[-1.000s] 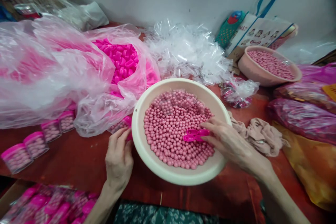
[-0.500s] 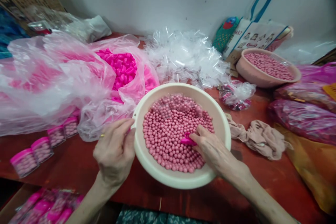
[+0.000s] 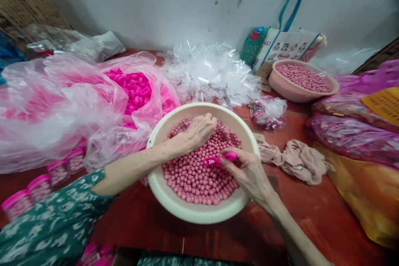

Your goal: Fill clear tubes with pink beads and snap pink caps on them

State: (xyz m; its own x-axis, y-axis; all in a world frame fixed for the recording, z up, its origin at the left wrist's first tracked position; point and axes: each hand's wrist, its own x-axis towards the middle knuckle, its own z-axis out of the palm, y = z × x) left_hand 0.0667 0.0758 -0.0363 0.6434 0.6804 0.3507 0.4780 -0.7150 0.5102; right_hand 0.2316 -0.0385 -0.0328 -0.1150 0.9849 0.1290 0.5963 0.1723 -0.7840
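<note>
A cream basin [image 3: 152, 176] full of round pink beads [image 3: 196, 183] stands on the table in front of me. My left hand [image 3: 201, 129] reaches across its left rim, fingers curled down among the beads at the back; anything in its grasp is hidden. Over the right part of the beads, my right hand [image 3: 246, 168] pinches a bright pink plastic cap [image 3: 211, 161] between thumb and fingers. An oval opening shows at the cap's left end. To the left, small clear boxes with pink lids, such as this bead-filled box [image 3: 39, 188], form a row.
Behind the basin lie a plastic bag of pink caps [image 3: 137, 91] and a heap of clear plastic pieces [image 3: 212, 72]. A second basin of beads [image 3: 302, 91] stands back right. At right are a crumpled cloth [image 3: 304, 162] and purple plastic packages [image 3: 352, 137].
My left hand has left the basin's left rim and reached in over the beads. The right hand has lifted the pink cap slightly and turned it. The view has shifted a little.
</note>
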